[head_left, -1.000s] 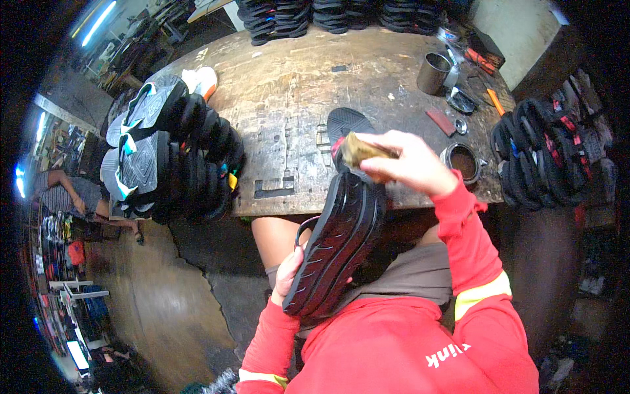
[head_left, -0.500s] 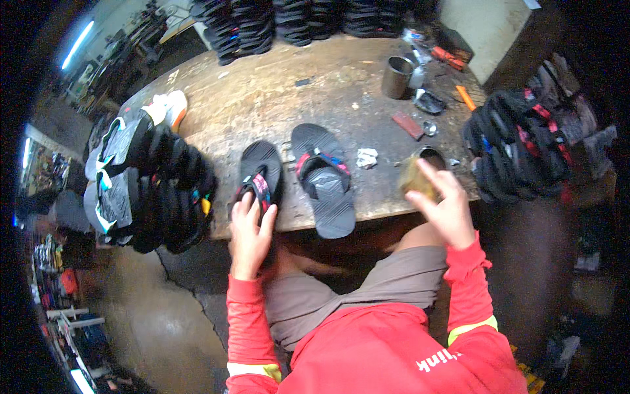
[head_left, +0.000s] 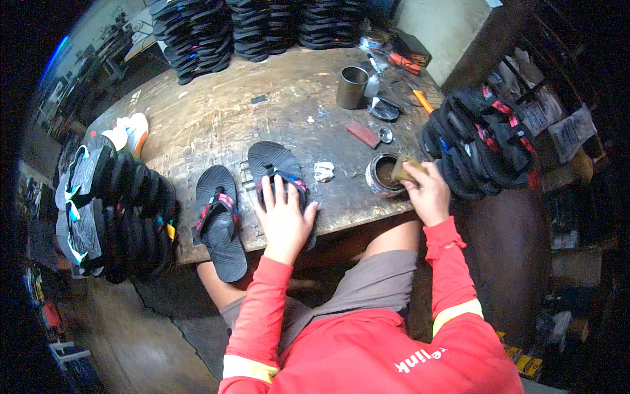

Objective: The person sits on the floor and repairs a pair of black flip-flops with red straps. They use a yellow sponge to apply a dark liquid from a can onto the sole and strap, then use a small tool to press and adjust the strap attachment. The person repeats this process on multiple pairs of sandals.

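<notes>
Two black flip-flops lie side by side at the table's near edge. The left flip-flop [head_left: 226,240], with a pink-patterned strap, lies untouched, its heel end sticking out past the edge. On the right flip-flop [head_left: 268,156], which has a blue and pink strap, rests my left hand [head_left: 285,223], fingers spread across the strap area and hiding much of the sole. My right hand [head_left: 428,192] pinches a yellowish sponge-like pad [head_left: 408,169] beside the rim of a round open tin [head_left: 377,186] with brown contents.
Stacked black flip-flops stand at the left [head_left: 134,210], at the right [head_left: 482,148] and along the back [head_left: 259,29]. Past the tin are a red block [head_left: 362,134], a small metal cap [head_left: 386,135], a metal cup [head_left: 352,87] and an orange-handled tool [head_left: 422,100]. Crumpled white paper [head_left: 323,171] lies mid-table.
My left hand has gone from the left flip-flop to the right one. The pad in my right hand has shifted from the near side of the tin to its right side. The view has shifted.
</notes>
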Available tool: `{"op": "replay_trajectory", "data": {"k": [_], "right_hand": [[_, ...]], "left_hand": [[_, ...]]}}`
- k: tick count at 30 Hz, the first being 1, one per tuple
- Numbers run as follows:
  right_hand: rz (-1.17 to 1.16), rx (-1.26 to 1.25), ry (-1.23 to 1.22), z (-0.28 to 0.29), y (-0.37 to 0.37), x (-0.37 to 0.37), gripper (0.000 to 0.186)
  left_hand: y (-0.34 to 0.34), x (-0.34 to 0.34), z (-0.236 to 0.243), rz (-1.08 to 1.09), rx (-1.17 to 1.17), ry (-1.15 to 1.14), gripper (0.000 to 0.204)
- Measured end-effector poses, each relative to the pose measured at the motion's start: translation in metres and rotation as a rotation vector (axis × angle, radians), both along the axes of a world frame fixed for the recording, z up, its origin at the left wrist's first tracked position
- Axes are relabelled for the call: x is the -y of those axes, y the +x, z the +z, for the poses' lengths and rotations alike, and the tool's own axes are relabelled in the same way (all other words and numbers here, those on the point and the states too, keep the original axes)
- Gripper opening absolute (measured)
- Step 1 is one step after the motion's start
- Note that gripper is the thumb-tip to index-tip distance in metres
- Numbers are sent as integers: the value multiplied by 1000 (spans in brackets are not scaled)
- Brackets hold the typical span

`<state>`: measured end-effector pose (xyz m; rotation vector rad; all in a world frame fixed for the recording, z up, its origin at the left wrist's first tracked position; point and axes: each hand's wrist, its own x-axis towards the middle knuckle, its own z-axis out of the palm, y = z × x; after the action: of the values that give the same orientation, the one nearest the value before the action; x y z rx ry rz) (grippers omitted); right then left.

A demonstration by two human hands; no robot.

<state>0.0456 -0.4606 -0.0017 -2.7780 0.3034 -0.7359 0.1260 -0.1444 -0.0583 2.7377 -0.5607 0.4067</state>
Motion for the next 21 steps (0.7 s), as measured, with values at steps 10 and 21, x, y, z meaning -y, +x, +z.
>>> {"op": "replay_trajectory", "data": {"k": [10, 21], "right_hand": [[211, 64, 1043, 18, -15, -35, 63], [823, -12, 416, 27, 6, -219, 59]], "left_hand": [[-57, -90, 38, -169, -511, -1689, 65], [-86, -120, 21, -245, -1329, -2331, 74]]}}
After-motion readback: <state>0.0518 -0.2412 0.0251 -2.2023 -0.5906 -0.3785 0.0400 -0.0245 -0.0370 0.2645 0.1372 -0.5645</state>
